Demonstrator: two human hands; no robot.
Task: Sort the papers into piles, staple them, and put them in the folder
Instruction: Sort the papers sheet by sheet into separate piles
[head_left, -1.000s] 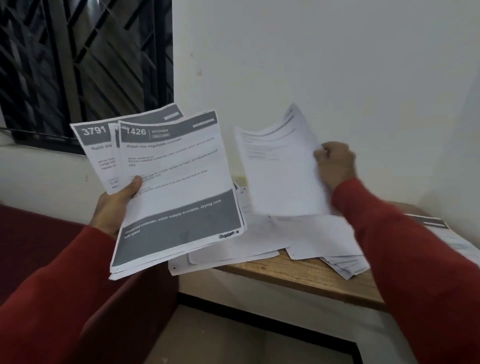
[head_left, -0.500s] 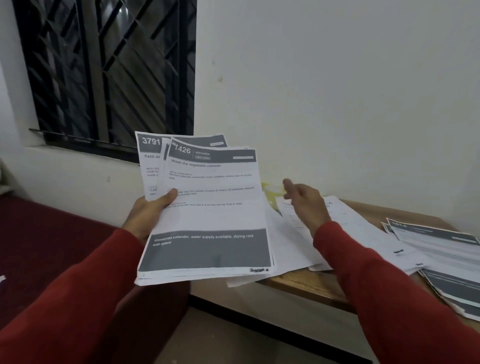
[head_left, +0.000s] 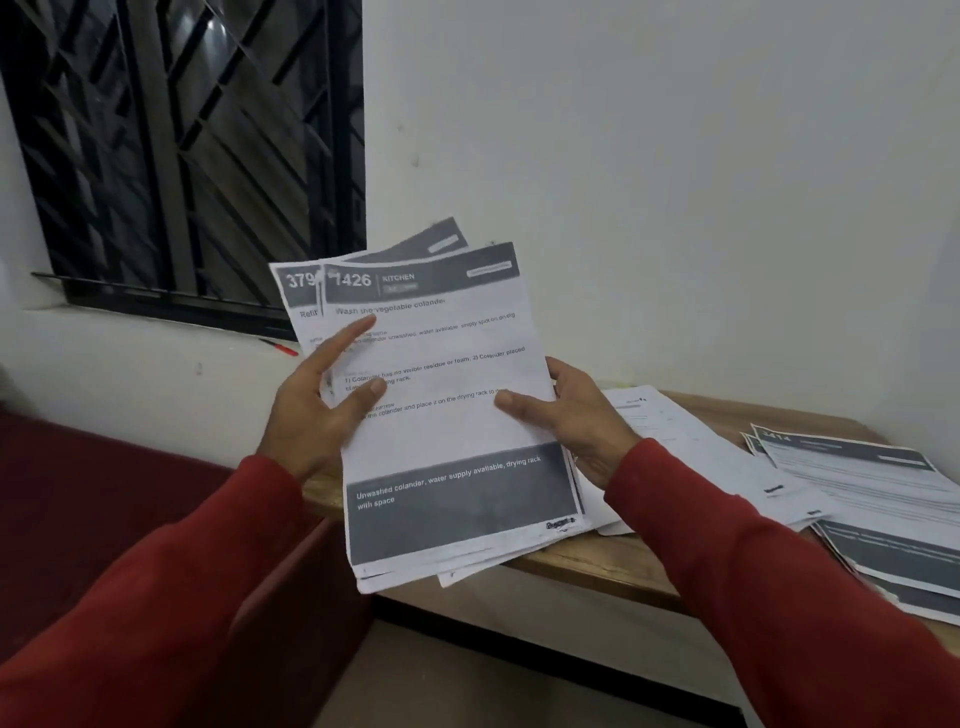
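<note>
In the head view, the task looks to be in its sorting part. In the centre of the frame both hands hold a stack of papers (head_left: 441, 405). The left hand (head_left: 317, 410) supports the left edge, with the thumb and one long finger lying on the top sheet. The right hand (head_left: 576, 415) grips the right edge, thumb on top and fingers behind.

The sheets are fanned and not squared. The top sheet is numbered 1426.

At the right of the frame two groups lie on the wooden table (head_left: 587, 561): loose white sheets (head_left: 691, 447) and, at the far right, a printed pile (head_left: 883, 499).

I see no stapler and no folder here, so stapling and filing seem not yet done.
</note>
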